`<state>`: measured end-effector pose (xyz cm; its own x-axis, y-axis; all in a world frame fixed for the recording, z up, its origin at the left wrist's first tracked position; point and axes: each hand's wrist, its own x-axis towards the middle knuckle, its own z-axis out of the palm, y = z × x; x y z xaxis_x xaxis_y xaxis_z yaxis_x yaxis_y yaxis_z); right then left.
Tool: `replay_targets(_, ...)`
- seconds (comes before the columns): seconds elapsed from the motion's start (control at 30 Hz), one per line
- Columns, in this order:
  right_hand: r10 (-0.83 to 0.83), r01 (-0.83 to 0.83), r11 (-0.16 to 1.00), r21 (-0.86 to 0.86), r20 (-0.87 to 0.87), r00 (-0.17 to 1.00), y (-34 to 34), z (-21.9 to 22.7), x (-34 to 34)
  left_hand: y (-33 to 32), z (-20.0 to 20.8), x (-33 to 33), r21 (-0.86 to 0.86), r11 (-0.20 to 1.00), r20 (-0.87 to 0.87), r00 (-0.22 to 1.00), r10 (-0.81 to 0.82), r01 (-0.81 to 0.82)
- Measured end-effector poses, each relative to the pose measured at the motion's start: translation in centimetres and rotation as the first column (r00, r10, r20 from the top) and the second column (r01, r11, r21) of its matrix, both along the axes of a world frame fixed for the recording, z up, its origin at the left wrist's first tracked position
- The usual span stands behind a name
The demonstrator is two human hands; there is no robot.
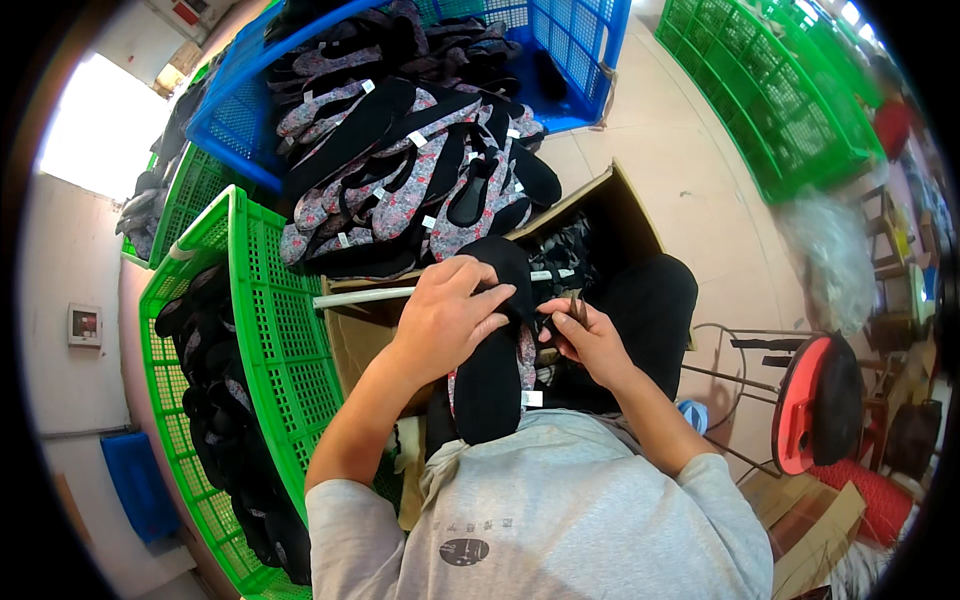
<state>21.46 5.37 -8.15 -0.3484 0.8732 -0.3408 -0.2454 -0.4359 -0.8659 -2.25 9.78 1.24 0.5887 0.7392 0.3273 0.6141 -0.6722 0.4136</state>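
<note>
My left hand (445,318) grips the upper part of a black cloth shoe upper (490,375) with a floral lining, held upright above my lap. My right hand (590,340) is closed around a small pair of snips (577,308), its tips against the right edge of the black piece. A small white tag (531,398) hangs from the piece's lower right side.
A pile of black and floral shoe uppers (400,160) spills from a blue crate (560,60) ahead. A green crate (270,330) of black pieces stands at my left, a cardboard box (620,215) in front, more green crates (770,100) at the right, and a red stool (800,405) beside me.
</note>
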Motion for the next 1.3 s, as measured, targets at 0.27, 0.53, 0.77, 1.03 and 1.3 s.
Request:
replay_targets(0.27, 0.037, -0.037, 0.998, 0.051, -0.001, 0.999, 0.9, 0.7, 0.0, 2.2, -1.2, 0.4, -0.032, 0.997, -0.042, 0.996, -0.076, 0.075)
replay_targets(0.53, 0.088, -0.118, 0.978, 0.174, 0.169, 0.982, 2.4, 2.1, 0.2, 2.8, -2.4, 0.1, -0.353, 0.934, 0.203, 0.971, 0.122, -0.044)
replay_targets(0.77, 0.175, -0.289, 0.893, 0.344, 0.326, 0.929, 3.3, 3.7, 0.7, 2.8, -2.1, 0.1, -0.231, 0.972, 0.197, 0.98, -0.001, 0.047)
replay_targets(1.03, 0.156, -0.337, 0.871, 0.358, 0.451, 0.879, 2.7, 1.8, -0.2, 3.4, -2.7, 0.6, -0.294, 0.953, 0.182, 0.983, -0.017, 0.07)
replay_targets(1.3, 0.12, -0.414, 0.829, 0.376, 0.604, 0.788, 3.4, 3.0, -0.7, 3.6, -3.3, 1.0, -0.284, 0.956, 0.199, 0.98, -0.018, 0.075)
